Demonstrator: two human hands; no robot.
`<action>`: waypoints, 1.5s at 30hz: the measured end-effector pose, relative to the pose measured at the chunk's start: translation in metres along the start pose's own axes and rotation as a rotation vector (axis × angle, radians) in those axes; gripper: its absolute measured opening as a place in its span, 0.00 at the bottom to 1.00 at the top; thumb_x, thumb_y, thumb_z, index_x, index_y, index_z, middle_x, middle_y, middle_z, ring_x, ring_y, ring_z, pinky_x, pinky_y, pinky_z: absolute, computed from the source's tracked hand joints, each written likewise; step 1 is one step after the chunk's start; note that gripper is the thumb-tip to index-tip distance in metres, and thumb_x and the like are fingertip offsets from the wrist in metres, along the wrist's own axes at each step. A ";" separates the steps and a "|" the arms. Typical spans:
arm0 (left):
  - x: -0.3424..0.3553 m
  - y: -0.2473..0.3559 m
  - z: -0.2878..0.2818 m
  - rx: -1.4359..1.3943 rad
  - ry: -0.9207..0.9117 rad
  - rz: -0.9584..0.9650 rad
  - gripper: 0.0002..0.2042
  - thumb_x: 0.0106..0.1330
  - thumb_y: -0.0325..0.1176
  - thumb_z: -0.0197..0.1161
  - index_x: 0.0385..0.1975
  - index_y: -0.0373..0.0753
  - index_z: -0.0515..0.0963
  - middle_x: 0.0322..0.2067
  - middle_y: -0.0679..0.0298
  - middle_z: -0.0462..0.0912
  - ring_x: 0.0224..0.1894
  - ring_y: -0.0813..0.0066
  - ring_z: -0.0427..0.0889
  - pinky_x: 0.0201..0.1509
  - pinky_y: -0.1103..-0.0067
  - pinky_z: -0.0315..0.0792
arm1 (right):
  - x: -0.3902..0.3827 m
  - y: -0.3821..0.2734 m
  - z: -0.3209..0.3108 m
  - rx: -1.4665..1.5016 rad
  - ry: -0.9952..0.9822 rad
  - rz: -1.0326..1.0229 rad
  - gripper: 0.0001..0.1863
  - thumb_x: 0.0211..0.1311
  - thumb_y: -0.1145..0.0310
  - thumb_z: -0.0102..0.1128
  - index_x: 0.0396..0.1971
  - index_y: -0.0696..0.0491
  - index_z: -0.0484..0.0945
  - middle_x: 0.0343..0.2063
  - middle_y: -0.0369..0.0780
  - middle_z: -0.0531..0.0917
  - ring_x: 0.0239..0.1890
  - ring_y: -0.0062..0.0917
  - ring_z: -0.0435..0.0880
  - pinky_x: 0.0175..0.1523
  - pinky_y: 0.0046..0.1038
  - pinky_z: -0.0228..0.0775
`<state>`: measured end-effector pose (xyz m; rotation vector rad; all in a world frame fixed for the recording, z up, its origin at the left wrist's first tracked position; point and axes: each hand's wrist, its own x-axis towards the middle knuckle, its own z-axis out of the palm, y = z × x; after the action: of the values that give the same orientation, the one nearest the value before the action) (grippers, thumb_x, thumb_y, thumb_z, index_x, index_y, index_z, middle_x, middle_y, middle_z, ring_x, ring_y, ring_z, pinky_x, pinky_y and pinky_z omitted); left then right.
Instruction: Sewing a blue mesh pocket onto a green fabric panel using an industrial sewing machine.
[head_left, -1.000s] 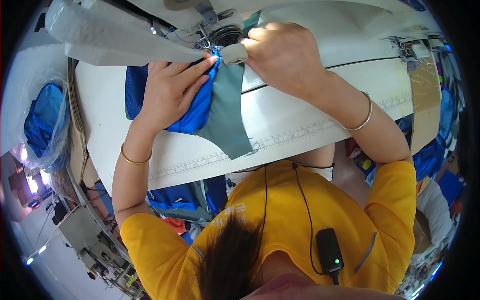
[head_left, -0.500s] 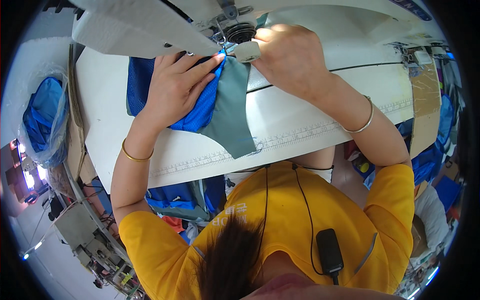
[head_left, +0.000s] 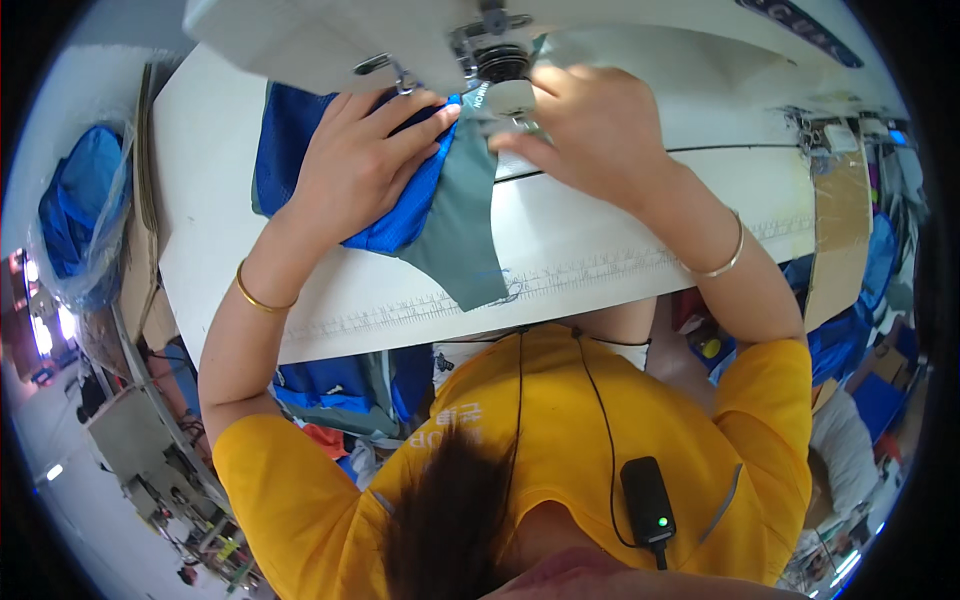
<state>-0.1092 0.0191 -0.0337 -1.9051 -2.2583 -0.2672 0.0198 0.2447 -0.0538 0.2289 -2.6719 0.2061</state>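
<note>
My left hand (head_left: pixel 372 165) lies with fingers stretched out on a blue mesh fabric piece (head_left: pixel 290 140), its fingertips close to the sewing machine's needle area. A grey-green fabric piece (head_left: pixel 455 220) lies along the blue fabric's right edge and runs toward me in a narrow tail. Beside the sewing machine head (head_left: pixel 320 45), my right hand (head_left: pixel 605 135) has its thumb apart from the fingers, slightly blurred. Its fingertips are near the round white knob (head_left: pixel 512 98) and partly hidden by it. I see nothing held in that hand. The needle itself cannot be made out.
The white machine table (head_left: pixel 590 235) has a printed ruler strip along its near edge. A clear plastic bag (head_left: pixel 85 220) with blue pieces hangs at the left. Cardboard (head_left: pixel 838 235) borders the right side. Blue and grey-green pieces (head_left: pixel 350 390) lie below the table edge.
My right thumb has moved away from the knob and spread from the fingers. My left hand stays on the fabric. The whole view has shifted slightly, and pale lettering shows beside the knob.
</note>
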 end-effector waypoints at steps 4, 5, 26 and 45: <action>0.000 -0.008 0.000 -0.087 0.002 0.027 0.15 0.65 0.34 0.66 0.51 0.45 0.84 0.54 0.67 0.82 0.54 0.62 0.78 0.55 0.69 0.72 | -0.014 -0.019 -0.004 0.161 -0.078 -0.205 0.10 0.61 0.58 0.65 0.38 0.46 0.81 0.33 0.33 0.79 0.28 0.28 0.85 0.30 0.31 0.76; -0.001 -0.010 0.001 -0.084 0.011 0.003 0.15 0.65 0.34 0.66 0.51 0.45 0.84 0.54 0.67 0.82 0.54 0.62 0.78 0.55 0.69 0.72 | -0.016 -0.027 -0.004 0.152 -0.076 -0.298 0.11 0.63 0.62 0.62 0.43 0.49 0.81 0.37 0.34 0.81 0.26 0.26 0.83 0.29 0.31 0.76; 0.002 -0.020 0.011 -0.058 0.029 0.074 0.14 0.68 0.37 0.65 0.52 0.48 0.85 0.52 0.69 0.83 0.55 0.66 0.77 0.59 0.70 0.71 | -0.033 -0.059 0.003 0.303 -0.121 -0.462 0.18 0.57 0.65 0.67 0.47 0.53 0.83 0.57 0.35 0.82 0.19 0.22 0.75 0.24 0.26 0.68; 0.006 0.019 -0.015 -0.076 0.058 -0.036 0.13 0.59 0.26 0.68 0.44 0.38 0.85 0.49 0.64 0.85 0.52 0.57 0.79 0.56 0.66 0.73 | -0.045 -0.036 -0.032 0.230 -0.115 -0.307 0.12 0.58 0.70 0.61 0.41 0.58 0.83 0.47 0.42 0.85 0.20 0.25 0.80 0.22 0.30 0.71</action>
<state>-0.0910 0.0241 -0.0173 -1.8690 -2.2776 -0.4135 0.0799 0.2208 -0.0416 0.7363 -2.6777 0.4129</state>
